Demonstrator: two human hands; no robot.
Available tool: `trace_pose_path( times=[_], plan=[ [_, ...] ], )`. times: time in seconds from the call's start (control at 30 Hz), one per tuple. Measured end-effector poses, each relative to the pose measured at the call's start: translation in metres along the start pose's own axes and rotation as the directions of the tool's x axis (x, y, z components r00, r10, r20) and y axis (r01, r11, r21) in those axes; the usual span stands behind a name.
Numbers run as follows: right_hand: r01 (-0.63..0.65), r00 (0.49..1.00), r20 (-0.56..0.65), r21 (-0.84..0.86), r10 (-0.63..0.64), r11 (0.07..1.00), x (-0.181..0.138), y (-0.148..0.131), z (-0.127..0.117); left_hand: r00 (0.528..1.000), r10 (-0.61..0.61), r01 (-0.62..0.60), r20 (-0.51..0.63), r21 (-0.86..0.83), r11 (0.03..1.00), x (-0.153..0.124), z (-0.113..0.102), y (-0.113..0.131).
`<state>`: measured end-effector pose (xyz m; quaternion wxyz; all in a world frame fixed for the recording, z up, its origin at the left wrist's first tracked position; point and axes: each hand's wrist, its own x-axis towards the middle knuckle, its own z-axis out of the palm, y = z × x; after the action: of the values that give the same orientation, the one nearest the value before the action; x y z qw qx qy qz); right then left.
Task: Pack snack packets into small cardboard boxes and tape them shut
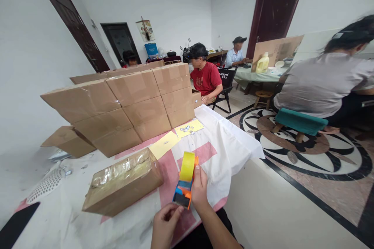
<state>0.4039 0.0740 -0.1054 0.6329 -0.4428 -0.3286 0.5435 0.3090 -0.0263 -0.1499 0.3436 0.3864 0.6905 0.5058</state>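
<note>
Tape gun (185, 182), orange and blue with a yellow roll, held above the table's (73, 218) near edge. Right hand (199, 189) clasped round its side; left hand (164, 225) just below its blade end, fingers pinched together there. Left of the gun, a taped box (122, 183); beyond it, stacked boxes (128, 105).

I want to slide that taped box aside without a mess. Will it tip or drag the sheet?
The taped carton lies flat on a broad face, so it probably will not tip. The white sheet under it looks loose and wrinkled, so pushing may bunch it. Its glossy tape likely feels slick.
</note>
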Motion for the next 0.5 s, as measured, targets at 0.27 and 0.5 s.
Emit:
trace_pose_path(
  times=[0.27,0.5],
  plan=[
    [0.019,1.0,0.021,-0.026,-0.018,0.999,-0.003,-0.007,0.0,0.998,-0.065,0.065,0.005,-0.067,0.996,-0.002,0.001,0.01],
    [-0.021,0.997,-0.081,-0.057,0.016,0.998,0.0,-0.004,0.001,1.0,-0.02,0.021,0.019,-0.024,0.999,-0.004,-0.004,0.018]
  ],
)
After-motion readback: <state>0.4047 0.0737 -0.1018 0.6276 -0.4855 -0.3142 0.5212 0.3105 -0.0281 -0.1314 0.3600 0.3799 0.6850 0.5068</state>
